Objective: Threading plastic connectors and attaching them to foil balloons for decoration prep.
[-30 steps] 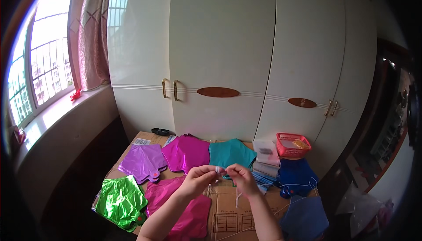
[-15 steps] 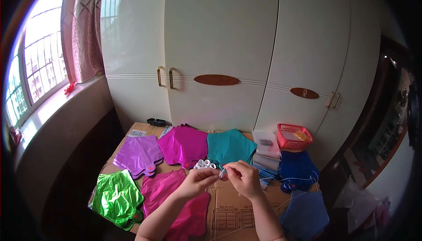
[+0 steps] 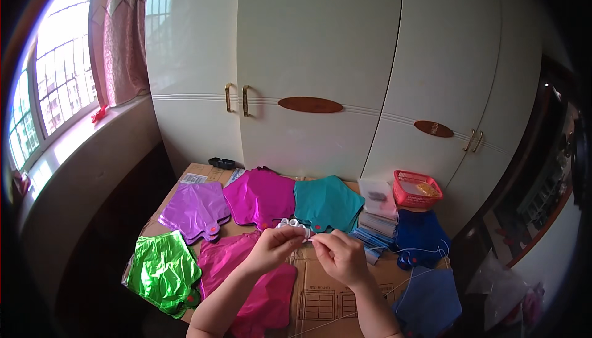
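Note:
Over the middle of the cardboard, my left hand (image 3: 276,248) is closed, thumb and fingers pinching a small white ring (image 3: 306,233). Close against it on the right, my right hand (image 3: 340,256) is pinched too, on white string at the ring; the short piece between the fingertips is hardly visible. Just beyond my left hand lies a small pile of white rings (image 3: 288,222), partly hidden by it. Below my forearms spreads a shiny pink foil sheet (image 3: 271,295), and a teal foil stack (image 3: 327,199) sits past my fingertips.
Purple (image 3: 194,208), magenta (image 3: 259,199), green (image 3: 161,270), dark blue (image 3: 419,236) and grey-blue (image 3: 428,301) foil pieces ring the cardboard (image 3: 317,276). Clear plastic packets (image 3: 377,199) and a red basket (image 3: 416,190) stand back right. White cabinet doors (image 3: 314,42) rise behind.
My fingertips have shifted slightly; the right hand has turned lower and drawn a little apart from the left, fingers still pinched. The whole view has shifted slightly.

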Demonstrator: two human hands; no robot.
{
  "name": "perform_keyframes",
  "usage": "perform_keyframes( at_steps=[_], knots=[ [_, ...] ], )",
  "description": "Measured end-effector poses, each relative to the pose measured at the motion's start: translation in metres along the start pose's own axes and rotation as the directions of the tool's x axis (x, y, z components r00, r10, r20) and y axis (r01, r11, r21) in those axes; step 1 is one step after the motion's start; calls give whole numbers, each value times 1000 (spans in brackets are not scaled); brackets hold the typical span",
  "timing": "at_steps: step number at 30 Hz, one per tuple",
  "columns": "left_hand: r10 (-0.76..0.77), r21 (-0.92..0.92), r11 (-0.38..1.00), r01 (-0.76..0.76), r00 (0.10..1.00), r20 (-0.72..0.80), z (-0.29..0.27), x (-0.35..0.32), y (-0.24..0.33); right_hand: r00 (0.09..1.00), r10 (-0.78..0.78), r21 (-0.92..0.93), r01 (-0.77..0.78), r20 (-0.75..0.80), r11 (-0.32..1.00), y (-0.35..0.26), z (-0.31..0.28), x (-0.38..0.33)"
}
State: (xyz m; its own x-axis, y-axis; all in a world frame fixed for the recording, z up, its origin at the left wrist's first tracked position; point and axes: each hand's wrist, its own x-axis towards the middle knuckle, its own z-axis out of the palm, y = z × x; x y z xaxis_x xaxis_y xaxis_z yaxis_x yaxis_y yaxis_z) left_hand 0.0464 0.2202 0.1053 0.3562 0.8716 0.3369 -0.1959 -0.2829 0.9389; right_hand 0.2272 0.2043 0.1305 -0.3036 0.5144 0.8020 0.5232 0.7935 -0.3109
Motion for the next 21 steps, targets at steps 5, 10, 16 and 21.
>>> perform_keyframes(
  at_steps=[5, 10, 16, 21],
  knots=[
    [-102, 78, 992, 99, 994, 30, -5, 0, 4, 998, -16, 44, 19, -68, 999, 10, 9, -3],
    [-113, 43, 993, 109, 988, 107, -4, -2, 1, 996, 70, 125, -63, -53, 990, 10, 9, -1],
    [-55, -220, 973, 76, 994, 100, 0, -5, 9, 959, 243, 221, -271, 147, 937, 15, 12, -3],
    [191, 527, 837, -146, 981, -31, -6, -2, 13, 987, -8, 211, -27, 161, 977, -5, 0, 0]
  ],
)
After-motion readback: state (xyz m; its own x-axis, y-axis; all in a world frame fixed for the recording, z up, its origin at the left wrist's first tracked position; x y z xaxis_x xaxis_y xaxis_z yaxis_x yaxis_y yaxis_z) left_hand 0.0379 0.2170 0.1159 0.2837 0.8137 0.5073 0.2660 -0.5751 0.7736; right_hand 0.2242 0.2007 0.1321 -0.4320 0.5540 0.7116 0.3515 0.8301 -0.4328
